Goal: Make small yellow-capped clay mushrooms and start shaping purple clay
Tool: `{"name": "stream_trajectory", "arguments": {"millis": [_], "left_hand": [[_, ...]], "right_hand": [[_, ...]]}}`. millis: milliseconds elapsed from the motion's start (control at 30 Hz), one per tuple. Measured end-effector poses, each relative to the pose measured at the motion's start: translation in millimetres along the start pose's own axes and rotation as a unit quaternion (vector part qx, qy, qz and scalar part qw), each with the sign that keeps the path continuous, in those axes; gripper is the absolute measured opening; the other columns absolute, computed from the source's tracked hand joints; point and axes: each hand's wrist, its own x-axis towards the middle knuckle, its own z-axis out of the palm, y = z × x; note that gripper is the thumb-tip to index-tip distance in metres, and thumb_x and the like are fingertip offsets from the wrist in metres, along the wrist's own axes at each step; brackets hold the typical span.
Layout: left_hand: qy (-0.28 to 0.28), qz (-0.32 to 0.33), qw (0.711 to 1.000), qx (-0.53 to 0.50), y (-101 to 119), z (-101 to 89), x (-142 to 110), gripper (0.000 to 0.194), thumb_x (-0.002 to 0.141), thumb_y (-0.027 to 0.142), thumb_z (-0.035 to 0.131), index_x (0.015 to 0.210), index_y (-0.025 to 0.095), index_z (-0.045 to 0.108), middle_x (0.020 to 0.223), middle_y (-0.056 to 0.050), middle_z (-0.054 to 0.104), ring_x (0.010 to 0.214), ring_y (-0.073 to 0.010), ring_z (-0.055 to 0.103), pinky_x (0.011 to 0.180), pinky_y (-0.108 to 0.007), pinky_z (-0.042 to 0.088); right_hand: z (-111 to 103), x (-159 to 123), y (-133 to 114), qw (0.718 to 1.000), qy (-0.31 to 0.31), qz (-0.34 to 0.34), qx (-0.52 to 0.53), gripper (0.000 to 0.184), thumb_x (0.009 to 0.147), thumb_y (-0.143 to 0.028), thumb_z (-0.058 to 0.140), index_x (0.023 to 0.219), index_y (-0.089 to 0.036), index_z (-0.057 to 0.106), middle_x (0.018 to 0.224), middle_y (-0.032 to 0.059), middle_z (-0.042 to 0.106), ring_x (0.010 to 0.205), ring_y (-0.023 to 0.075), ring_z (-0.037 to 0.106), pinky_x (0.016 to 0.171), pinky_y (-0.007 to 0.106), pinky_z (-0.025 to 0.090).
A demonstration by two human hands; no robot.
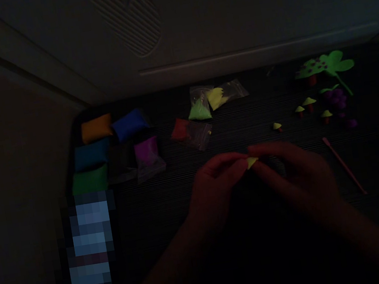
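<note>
Between the fingertips of both hands is a small piece of yellow modelling clay (252,162), shaped roughly like a cone. My left hand (214,183) pinches its left side with thumb and forefinger. From the other side, my right hand (297,173) presses on it with thumb and forefinger. The fingers hide part of the piece. Just beyond the right hand stands a small clay mushroom (277,126) with a yellow cap and reddish stem. Several similar mushrooms, such as this one (309,103), are farther right. A thin pink modelling tool (344,165) lies right of my right hand.
Opened bags of green clay (200,110), yellow clay (216,98) and red clay (180,129) lie beyond my hands. Several coloured clay packs (96,128) are at left, above a lit, blurred-out screen (89,244). A green clay flower (337,63) and purple clay grapes (335,98) sit at far right.
</note>
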Motion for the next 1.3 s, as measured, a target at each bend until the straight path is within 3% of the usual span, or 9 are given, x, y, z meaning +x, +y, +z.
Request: {"name": "stream_trajectory", "arguments": {"millis": [133,700,800,900,1167,1300], "left_hand": [[0.003,-0.006,1.0,-0.014,0.6,0.2,0.3,0.006,0.067,0.021,0.071,0.073,0.021,0.069,0.071,0.005,0.067,0.068,-0.0067,0.058,0.069,-0.02,0.042],[-0.014,-0.02,0.999,-0.048,2.0,3.7,0.3,0.007,0.067,0.022,0.07,0.066,0.017,0.065,0.066,0.003,0.063,0.065,-0.0077,0.055,0.069,-0.022,0.042],[-0.02,-0.027,0.998,-0.055,2.3,3.8,0.2,0.008,0.067,0.022,0.07,0.068,0.017,0.065,0.067,0.002,0.063,0.066,-0.0078,0.055,0.069,-0.022,0.042],[-0.022,-0.02,0.998,-0.053,1.6,3.7,0.1,0.008,0.067,0.022,0.07,0.068,0.016,0.065,0.067,0.002,0.063,0.066,-0.0076,0.055,0.07,-0.021,0.042],[-0.031,-0.002,0.998,-0.046,0.8,4.1,-1.4,0.006,0.068,0.022,0.069,0.073,0.019,0.067,0.073,0.001,0.066,0.074,-0.0111,0.059,0.076,-0.027,0.043],[-0.02,-0.004,0.999,-0.036,1.7,4.1,-0.6,0.007,0.065,0.023,0.071,0.07,0.019,0.067,0.07,0.001,0.065,0.071,-0.0106,0.058,0.073,-0.026,0.043]], "right_hand": [[-0.1,1.2,1.9,0.999,-0.009,-0.037,0.006,0.018,0.081,-0.018,0.056,0.097,-0.026,0.061,0.091,0.0,0.068,0.084,0.0156,0.063,0.074,0.031,0.05],[2.5,0.4,1.0,1.0,0.017,-0.005,0.024,0.014,0.079,-0.023,0.061,0.092,-0.026,0.062,0.083,0.0002,0.064,0.076,0.015,0.059,0.066,0.03,0.049],[2.1,0.0,1.3,0.999,0.027,-0.022,0.021,0.023,0.079,-0.021,0.061,0.101,-0.027,0.061,0.088,0.0008,0.064,0.079,0.0156,0.059,0.067,0.031,0.049],[1.1,-0.4,1.6,0.999,0.015,-0.032,0.022,0.017,0.079,-0.02,0.06,0.095,-0.027,0.063,0.087,0.0009,0.064,0.08,0.0163,0.06,0.068,0.032,0.05],[5.4,1.2,-3.6,0.988,0.046,0.079,0.123,0.008,0.079,-0.022,0.061,0.084,-0.027,0.064,0.081,-0.0009,0.062,0.073,0.0133,0.06,0.061,0.027,0.05],[4.8,0.7,-3.0,0.987,0.038,0.095,0.12,0.01,0.078,-0.025,0.062,0.088,-0.027,0.064,0.082,-0.0008,0.063,0.072,0.0139,0.06,0.061,0.027,0.05]]}}
